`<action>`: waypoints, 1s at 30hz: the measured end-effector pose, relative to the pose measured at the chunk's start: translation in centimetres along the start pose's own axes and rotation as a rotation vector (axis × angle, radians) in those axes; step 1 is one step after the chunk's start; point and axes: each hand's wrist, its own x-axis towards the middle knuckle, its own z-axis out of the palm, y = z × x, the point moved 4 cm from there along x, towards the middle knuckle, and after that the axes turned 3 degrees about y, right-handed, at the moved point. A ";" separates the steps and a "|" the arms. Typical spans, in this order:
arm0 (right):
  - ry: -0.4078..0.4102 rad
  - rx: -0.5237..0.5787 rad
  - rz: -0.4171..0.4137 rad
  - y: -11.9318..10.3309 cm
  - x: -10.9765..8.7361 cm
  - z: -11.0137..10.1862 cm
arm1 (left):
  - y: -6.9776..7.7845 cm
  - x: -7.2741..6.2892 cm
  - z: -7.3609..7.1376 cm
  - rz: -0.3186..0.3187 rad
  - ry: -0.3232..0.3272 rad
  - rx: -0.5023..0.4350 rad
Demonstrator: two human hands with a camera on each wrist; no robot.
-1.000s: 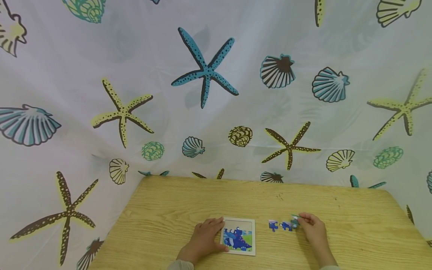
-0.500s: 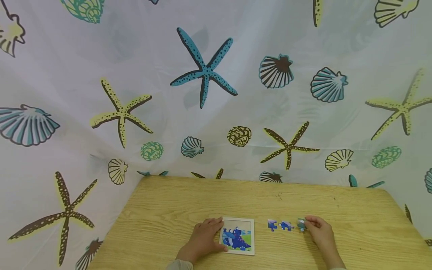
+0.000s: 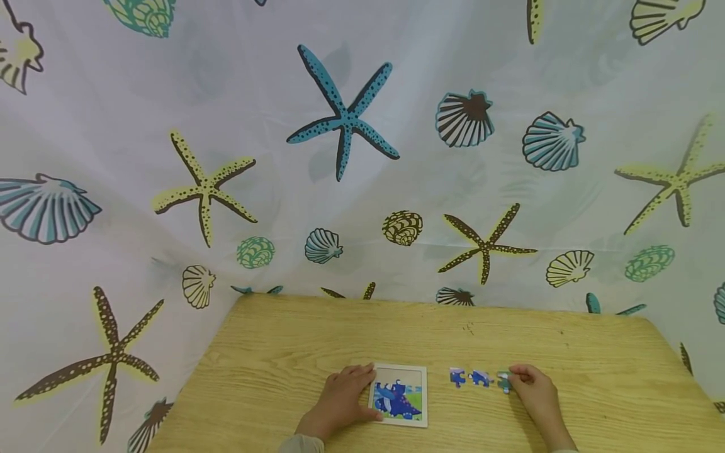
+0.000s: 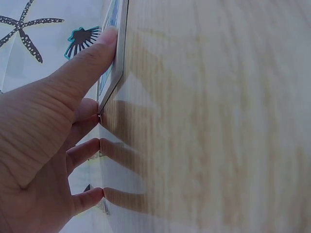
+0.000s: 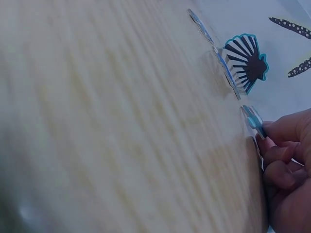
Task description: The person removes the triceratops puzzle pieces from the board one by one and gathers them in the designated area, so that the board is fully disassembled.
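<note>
Right hand (image 3: 534,391) pinching a teal piece (image 3: 503,382) at its right edge, just right of two loose blue pieces (image 3: 480,378); left hand (image 3: 344,400) resting, fingers extended, at the left side of the frame (image 3: 424,397). Advisable: a light edge grip and a steady frame. Piece knobbed, with a pale patch; frame white, its blue dinosaur unfilled along the far side.

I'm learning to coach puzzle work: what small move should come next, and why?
Probably carry the teal-and-white jigsaw piece toward the white square puzzle frame: the right hand already pinches it, and the frame's upper strip shows bare beige.
</note>
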 end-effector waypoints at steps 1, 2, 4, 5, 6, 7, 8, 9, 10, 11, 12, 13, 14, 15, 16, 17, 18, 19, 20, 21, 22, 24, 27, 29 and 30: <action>0.001 -0.005 0.000 0.1 0.0 0.0 | 0.0 0.0 0.0 0.000 -0.001 -0.003; 0.002 -0.007 -0.001 0.1 0.0 0.1 | 0.0 0.0 0.0 0.000 -0.002 -0.004; 0.003 -0.009 -0.002 0.1 0.0 0.1 | 0.0 -0.1 0.0 0.001 -0.002 -0.005; 0.003 -0.009 -0.002 0.2 0.0 0.1 | 0.0 -0.1 0.0 0.001 -0.002 -0.002; 0.002 -0.006 -0.005 0.1 0.0 0.1 | 0.0 -0.1 0.0 0.002 -0.001 0.001; 0.002 -0.005 -0.006 0.1 0.0 0.1 | -0.1 -0.1 0.0 0.002 0.000 0.005; 0.003 -0.007 -0.006 0.1 0.0 0.1 | -0.1 -0.1 0.1 0.003 0.000 0.009; 0.001 -0.004 -0.010 0.0 -0.1 0.0 | -0.1 -0.1 0.1 0.004 0.001 0.012; 0.005 -0.007 -0.009 0.0 -0.1 0.0 | -0.1 -0.1 0.1 0.005 0.001 0.014; 0.006 -0.006 -0.009 0.0 -0.1 0.0 | -0.2 0.0 0.1 0.006 0.002 0.016; 0.007 -0.008 -0.010 0.0 -0.1 0.0 | -0.2 0.0 0.2 0.006 0.003 0.016; 0.007 -0.009 -0.005 0.1 -0.2 0.0 | -0.1 0.0 0.2 0.007 0.003 0.014; 0.007 -0.010 -0.004 0.1 -0.2 0.0 | -0.1 -0.1 0.1 0.006 0.004 0.013; 0.008 -0.006 -0.002 0.1 -0.2 0.0 | -0.1 -0.1 0.1 0.007 0.005 0.012; 0.011 -0.005 0.002 0.1 -0.3 0.0 | -0.1 -0.1 0.1 0.007 0.005 0.010; 0.009 0.001 0.001 0.1 -0.3 0.0 | 0.0 -0.1 0.0 0.007 0.005 0.009; 0.011 0.003 0.002 0.0 -0.3 0.0 | 0.0 -0.1 0.0 0.006 0.004 0.010; 0.011 0.009 0.004 0.0 -0.3 -0.1 | 0.0 -0.1 0.0 0.006 0.004 0.010; 0.012 0.010 0.006 0.0 -0.3 -0.1 | 0.0 -0.1 -0.1 0.006 0.003 0.012; 0.015 0.011 0.007 -0.1 -0.3 -0.1 | 0.1 -0.1 -0.1 0.006 0.003 0.015; 0.015 0.011 0.009 -0.1 -0.3 -0.1 | 0.1 -0.1 -0.1 0.004 0.002 0.015; 0.015 0.012 0.017 -0.1 -0.3 -0.2 | 0.1 -0.1 -0.2 0.003 0.001 0.014; 0.000 0.024 0.024 -0.1 -0.4 -0.3 | 0.2 -0.1 -0.2 0.002 0.000 0.008; -0.012 0.038 0.031 -0.1 -0.4 -0.3 | 0.2 -0.1 -0.2 0.000 -0.001 0.008; -0.017 0.042 0.036 -0.1 -0.4 -0.3 | 0.1 -0.1 -0.2 0.000 -0.002 0.011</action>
